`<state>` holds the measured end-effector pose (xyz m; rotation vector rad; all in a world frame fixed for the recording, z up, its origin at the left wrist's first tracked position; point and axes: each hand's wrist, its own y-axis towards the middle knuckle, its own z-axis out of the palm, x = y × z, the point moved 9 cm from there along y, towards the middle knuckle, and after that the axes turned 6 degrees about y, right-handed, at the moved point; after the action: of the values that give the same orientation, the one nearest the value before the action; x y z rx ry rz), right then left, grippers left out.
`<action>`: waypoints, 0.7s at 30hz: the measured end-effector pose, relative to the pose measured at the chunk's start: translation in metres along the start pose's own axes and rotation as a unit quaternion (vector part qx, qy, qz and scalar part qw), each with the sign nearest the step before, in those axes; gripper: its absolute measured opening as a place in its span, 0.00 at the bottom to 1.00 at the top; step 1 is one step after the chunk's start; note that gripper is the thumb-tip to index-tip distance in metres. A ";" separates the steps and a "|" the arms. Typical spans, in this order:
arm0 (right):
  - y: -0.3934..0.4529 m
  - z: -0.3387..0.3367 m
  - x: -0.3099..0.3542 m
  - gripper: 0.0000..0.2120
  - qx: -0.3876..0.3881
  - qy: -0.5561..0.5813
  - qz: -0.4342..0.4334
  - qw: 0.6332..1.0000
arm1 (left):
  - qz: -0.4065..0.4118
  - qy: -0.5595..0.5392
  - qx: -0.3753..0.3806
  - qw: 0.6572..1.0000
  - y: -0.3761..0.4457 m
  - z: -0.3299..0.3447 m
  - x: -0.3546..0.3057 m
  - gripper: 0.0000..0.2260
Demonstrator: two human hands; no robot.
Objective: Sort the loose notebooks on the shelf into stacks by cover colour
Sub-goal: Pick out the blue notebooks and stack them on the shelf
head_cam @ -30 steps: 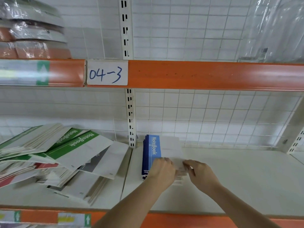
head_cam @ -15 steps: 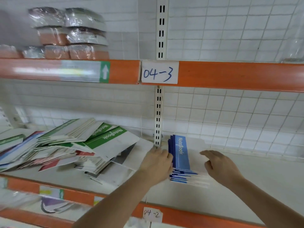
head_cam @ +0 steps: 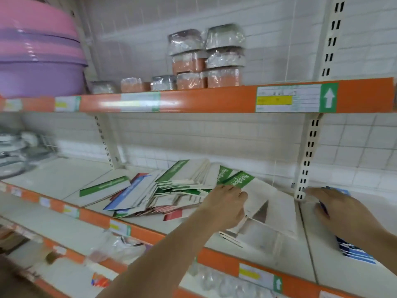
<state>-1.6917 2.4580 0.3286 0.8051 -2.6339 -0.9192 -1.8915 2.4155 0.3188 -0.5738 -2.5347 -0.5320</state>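
At the far left, on the upper orange-fronted shelf, stood stacked pink and lilac plastic basins, and further along, foil-wrapped brick-coloured packs. Below, the white lower shelf board carried the task's stock: a sprawling heap of loose soft-cover notebooks, green-banded, blue-banded and red-banded covers overlapping at all angles, several fanned and half slid under one another; a red-covered notebook poked out near the front lip. The left hand rested on the right end of the heap, fingers loosely curled against a green-banded notebook marked "NoteBook"; whether it pinched a cover or merely touched it could not be told. Just right of it lay white-backed notebooks tilted toward the shelf edge. Beyond the slotted cream upright, the right hand lay flat, fingers spread and relaxed, on the stack of blue-banded notebooks, which sat well apart from the heap. Judged risks: pulling one cover from the interleaved heap could drag neighbours along and send the tilted white-backed copies over the front lip; lifting the right hand carelessly could skew the blue stack, whose lower copies already stepped outward; face-down covers could be sorted into the wrong colour.
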 end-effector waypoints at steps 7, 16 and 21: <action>0.069 0.036 0.138 0.24 -0.059 0.018 -0.053 0.997 | -0.030 -0.012 0.056 0.998 -0.088 0.059 0.120 0.16; 0.119 0.109 0.272 0.18 -0.053 0.038 -0.144 0.987 | -0.091 -0.022 0.138 0.986 -0.185 0.161 0.241 0.19; 0.136 0.147 0.321 0.19 -0.013 0.046 -0.163 0.985 | -0.116 -0.049 0.264 0.956 -0.220 0.226 0.266 0.34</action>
<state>-2.0694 2.4367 0.3133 1.2664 -2.4478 -0.9631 -2.2919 2.4148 0.2208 -0.1076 -2.6959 0.1120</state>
